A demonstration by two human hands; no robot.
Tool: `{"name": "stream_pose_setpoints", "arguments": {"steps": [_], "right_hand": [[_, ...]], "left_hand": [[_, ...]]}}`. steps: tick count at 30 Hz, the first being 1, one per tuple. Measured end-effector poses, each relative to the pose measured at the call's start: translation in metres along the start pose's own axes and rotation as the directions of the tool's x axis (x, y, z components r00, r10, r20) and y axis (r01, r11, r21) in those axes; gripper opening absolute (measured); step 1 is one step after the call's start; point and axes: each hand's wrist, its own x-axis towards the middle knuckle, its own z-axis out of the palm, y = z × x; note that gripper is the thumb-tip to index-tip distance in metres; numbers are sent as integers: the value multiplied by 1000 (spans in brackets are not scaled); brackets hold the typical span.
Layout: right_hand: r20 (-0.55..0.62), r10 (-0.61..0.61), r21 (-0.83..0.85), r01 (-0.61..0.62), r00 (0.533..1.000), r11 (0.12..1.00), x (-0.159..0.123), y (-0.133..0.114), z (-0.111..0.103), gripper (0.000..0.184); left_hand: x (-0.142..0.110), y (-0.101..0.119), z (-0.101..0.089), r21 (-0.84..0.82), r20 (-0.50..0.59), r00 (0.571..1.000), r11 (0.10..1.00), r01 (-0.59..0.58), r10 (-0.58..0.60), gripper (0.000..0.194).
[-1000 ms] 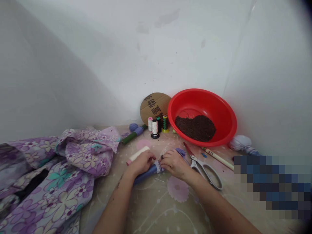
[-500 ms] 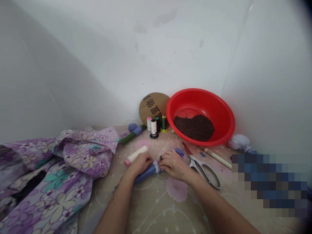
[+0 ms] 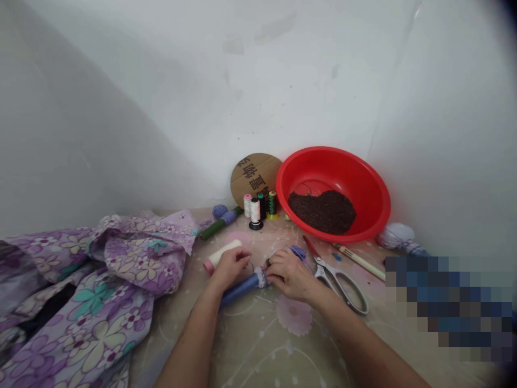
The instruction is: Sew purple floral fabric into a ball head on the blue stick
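My left hand point(image 3: 230, 268) is shut around a white thread spool point(image 3: 223, 255) with a pink end, and a thin thread runs from it towards the bound part of a blue cloth roll point(image 3: 242, 291). My right hand point(image 3: 288, 275) pinches the gathered end of that roll, where a pale binding point(image 3: 262, 278) shows. A purple tuft point(image 3: 298, 252) sticks out just beyond my right fingers. Steel scissors point(image 3: 339, 282) with red blades lie close to my right hand.
A red plastic basin point(image 3: 335, 161) holds dark granular material at the back. Several thread spools point(image 3: 255, 211), a cardboard disc point(image 3: 253, 178), blue yarn balls point(image 3: 226, 216) and a green tube point(image 3: 212, 230) stand near the wall. Purple floral cloth point(image 3: 109, 269) lies heaped on the left.
My left hand has moved slightly left and up with the spool, and a thin thread now shows near it. My right hand and the blue roll stay nearly in place.
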Motion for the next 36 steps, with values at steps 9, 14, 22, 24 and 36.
{"name": "stream_pose_setpoints", "arguments": {"steps": [9, 14, 22, 24, 36], "right_hand": [[16, 19, -17, -19, 1000, 1000, 0, -2, -1, 15], [13, 12, -22, -12, 1000, 1000, 0, -3, -2, 14], [9, 35, -55, -34, 999, 998, 1, -3, 3, 15], [-6, 36, -67, -36, 999, 997, 2, -3, 3, 15], [50, 261, -247, -241, 964, 939, 29, -7, 0, 22]], "left_hand": [[-3, -1, -2, 253, 25, 999, 967, -40, 35, 36], [3, -1, 0, -21, -55, 998, 999, 41, -42, 40], [3, 9, 6, -420, -22, 979, 890, 177, -205, 55], [3, 10, 6, -462, -17, 978, 869, 177, -209, 57], [1, 14, 4, -551, -26, 988, 827, 112, -151, 55]]}}
